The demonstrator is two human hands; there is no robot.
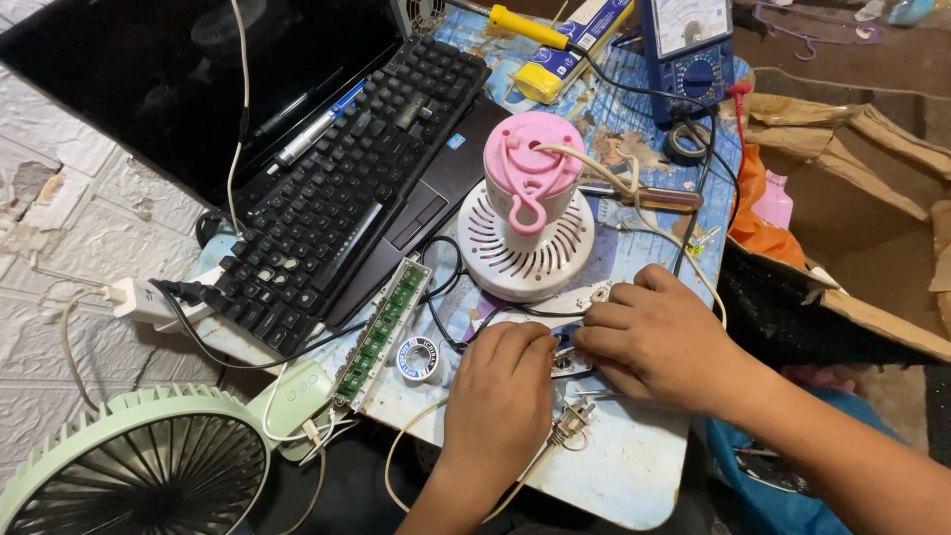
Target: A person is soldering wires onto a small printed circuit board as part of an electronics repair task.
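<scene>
- The fingers (594, 322) of the right hand (659, 342) are curled and pressed together, tips down on a small dark part with metal contacts (567, 359) lying on the desk (634, 476).
- The fingers (530, 345) of the left hand (500, 401) are bent and close together, meeting the same part from the 7 o'clock side. Whether either hand pinches it or only pins it cannot be told; the fingers hide most of it.
- The part lies at the near middle of the desk, between the two hands, at 6 o'clock from the white slotted round appliance base with a pink cap (525, 213).
- Thin black wires (446, 327) run from the part toward the base; a cream cord with a two-pin plug (573, 424) lies just beside the left wrist at 3 o'clock.
- A small reel of solder wire (418, 359) sits at 9 o'clock from the left hand, near a long green circuit strip (381, 332).
- Farther out: a black keyboard (347, 188) on a laptop at 11 o'clock, a blue analogue meter (688, 50) at 1 o'clock, a yellow-handled soldering iron (530, 28) at 12 o'clock, a pale green fan (139, 466) at 8 o'clock.
- Judgement: good work here calls for a steady hold with both hands, slack wires and contacts kept in view.
</scene>
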